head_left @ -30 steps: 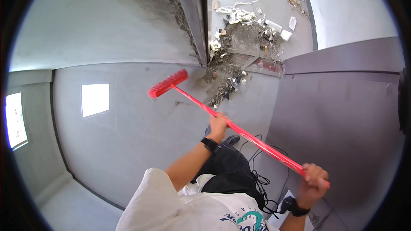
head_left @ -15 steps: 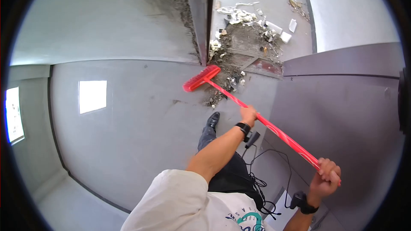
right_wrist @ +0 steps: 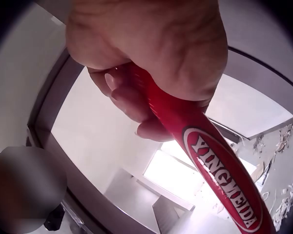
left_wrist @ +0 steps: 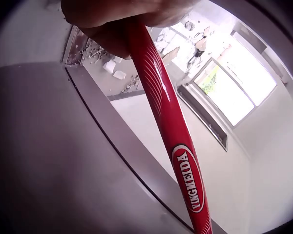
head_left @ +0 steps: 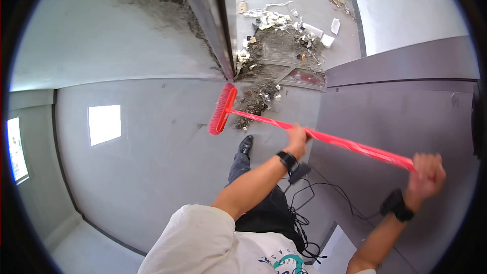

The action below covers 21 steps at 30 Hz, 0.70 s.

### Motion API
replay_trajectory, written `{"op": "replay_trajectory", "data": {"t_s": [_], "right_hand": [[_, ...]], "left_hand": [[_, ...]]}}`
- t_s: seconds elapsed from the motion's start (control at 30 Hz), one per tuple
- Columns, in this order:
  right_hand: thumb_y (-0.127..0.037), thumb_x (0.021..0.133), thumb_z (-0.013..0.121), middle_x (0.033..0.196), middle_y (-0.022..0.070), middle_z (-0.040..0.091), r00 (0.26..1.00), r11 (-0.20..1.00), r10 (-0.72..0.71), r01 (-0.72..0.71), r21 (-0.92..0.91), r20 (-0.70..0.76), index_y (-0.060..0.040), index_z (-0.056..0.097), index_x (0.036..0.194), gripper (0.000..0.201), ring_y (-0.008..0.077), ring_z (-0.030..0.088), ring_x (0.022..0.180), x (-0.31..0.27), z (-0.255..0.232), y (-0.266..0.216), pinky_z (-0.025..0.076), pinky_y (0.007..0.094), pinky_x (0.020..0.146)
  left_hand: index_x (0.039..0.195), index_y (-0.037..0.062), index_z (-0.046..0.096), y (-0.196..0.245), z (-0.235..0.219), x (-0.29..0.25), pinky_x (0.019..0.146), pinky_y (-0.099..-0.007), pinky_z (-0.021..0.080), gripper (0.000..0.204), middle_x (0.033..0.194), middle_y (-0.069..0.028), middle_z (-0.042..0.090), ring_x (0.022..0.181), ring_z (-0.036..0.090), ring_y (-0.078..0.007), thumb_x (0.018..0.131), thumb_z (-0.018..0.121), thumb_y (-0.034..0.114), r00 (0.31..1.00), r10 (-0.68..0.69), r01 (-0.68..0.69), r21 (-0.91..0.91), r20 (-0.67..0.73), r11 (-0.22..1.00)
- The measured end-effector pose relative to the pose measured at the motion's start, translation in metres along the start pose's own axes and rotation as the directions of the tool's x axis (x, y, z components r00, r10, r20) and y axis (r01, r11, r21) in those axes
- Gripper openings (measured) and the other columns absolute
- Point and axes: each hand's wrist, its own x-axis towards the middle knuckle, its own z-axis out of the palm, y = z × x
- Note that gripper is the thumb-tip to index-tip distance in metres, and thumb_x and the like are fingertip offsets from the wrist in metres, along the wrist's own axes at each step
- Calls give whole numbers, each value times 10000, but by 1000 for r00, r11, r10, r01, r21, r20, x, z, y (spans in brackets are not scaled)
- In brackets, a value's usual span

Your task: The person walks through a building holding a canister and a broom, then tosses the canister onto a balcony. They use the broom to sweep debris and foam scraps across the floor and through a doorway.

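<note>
At the far left of the head view, well apart from the left hand, we see a bright opening [head_left: 18, 149] in the wall and, nearer, a bright rectangular patch [head_left: 105, 124]. Then comes the red push broom [head_left: 223, 109], its head forward and to the left of the left hand, the pink-red bristles [head_left: 217, 109] facing left. We cannot tell whether they touch the floor [head_left: 137, 172]. Just right of the broom head, and forward of the left hand, lies dark crumbly debris [head_left: 256, 99] with pale bits in it; farther forward are white scraps [head_left: 274, 19]. Between the broom head and our left forearm is a black shoe [head_left: 246, 144].

Our left hand [head_left: 297, 141] is closed round the red handle [head_left: 350, 146] partway along its length, with a black wrist strap [head_left: 287, 160] behind it. Black cables [head_left: 299, 218] lie below this hand. The handle slopes down in the view to our right hand [head_left: 427, 175], which grips it near the top end, above another black strap [head_left: 404, 211]. In the right wrist view, we read "YINGMEIDA" on an oval label [right_wrist: 223, 179] just beside that hand. A purple-grey panel [head_left: 385, 116] stands around and beyond the right hand.
</note>
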Motion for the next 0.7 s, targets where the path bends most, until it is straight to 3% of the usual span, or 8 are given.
{"op": "replay_trajectory", "data": {"t_s": [0.07, 0.13, 0.3, 0.47, 0.57, 0.63, 0.67, 0.7], "right_hand": [[-173, 856, 423, 501, -13, 315, 1000, 1000, 13, -14, -21, -26, -123, 315, 620, 264, 105, 299, 457, 22, 16, 30, 329, 286, 569], [-179, 842, 402, 505, -16, 321, 960, 984, -21, 68, -163, 278, -121, 315, 616, 248, 106, 283, 463, 38, 34, 48, 313, 289, 560], [-164, 819, 391, 504, -15, 322, 973, 967, -110, 153, -206, 204, -127, 312, 610, 227, 104, 283, 477, 52, 39, 48, 311, 295, 562], [-158, 828, 373, 515, -14, 329, 977, 932, -188, 209, -296, 97, -110, 310, 602, 239, 103, 294, 503, 36, 40, 20, 303, 304, 582], [-88, 834, 384, 546, 10, 322, 791, 495, -605, 286, -820, -90, -92, 300, 585, 263, 123, 300, 516, -13, 1, -64, 313, 320, 611], [-7, 832, 384, 574, 26, 296, 668, 607, -663, 216, -765, -337, -90, 283, 587, 278, 136, 284, 526, -17, 1, -86, 325, 326, 653], [-6, 834, 404, 576, 23, 292, 884, 841, -422, 299, -450, -200, -91, 289, 587, 285, 137, 287, 523, -14, 23, -79, 338, 323, 651], [-5, 836, 425, 578, 19, 288, 991, 985, -128, 123, -121, -38, -92, 295, 588, 293, 138, 290, 521, -10, 45, -72, 351, 320, 649]], "left_hand": [[852, 33, 465, 13, -4, 59, 577, -345, 528, 184, 700, -69, 513, 611, 560, -210, 890, 399, 201, 991, 101, -103, -19, -85, 995], [863, 45, 452, 31, 17, 81, 522, -357, 496, 132, 705, -67, 481, 585, 527, -191, 879, 434, 175, 996, 69, -75, -141, -50, 987], [835, 27, 469, 61, 85, 108, 505, -360, 484, 145, 692, -87, 497, 569, 528, -211, 858, 443, 168, 994, 108, -111, -121, -27, 986], [827, -2, 473, 51, 121, 106, 543, -381, 512, 201, 712, -102, 533, 597, 575, -229, 872, 431, 189, 971, 121, -149, 123, 208, 981], [805, 1, 455, 34, 129, 14, 562, -366, 525, 206, 714, -106, 538, 595, 586, -220, 886, 431, 189, 940, 34, -103, 187, 338, 977], [803, -16, 458, 28, 118, -35, 582, -348, 538, 232, 723, -119, 544, 601, 590, -212, 887, 431, 198, 919, -43, -55, 234, 392, 971], [812, -31, 465, 24, 111, -32, 591, -344, 543, 247, 729, -122, 552, 613, 596, -212, 890, 427, 200, 935, -99, 9, 257, 339, 966], [820, -46, 471, 24, 102, -34, 600, -339, 548, 263, 735, -126, 560, 624, 601, -212, 892, 423, 202, 945, -159, 77, 276, 287, 958]]}}
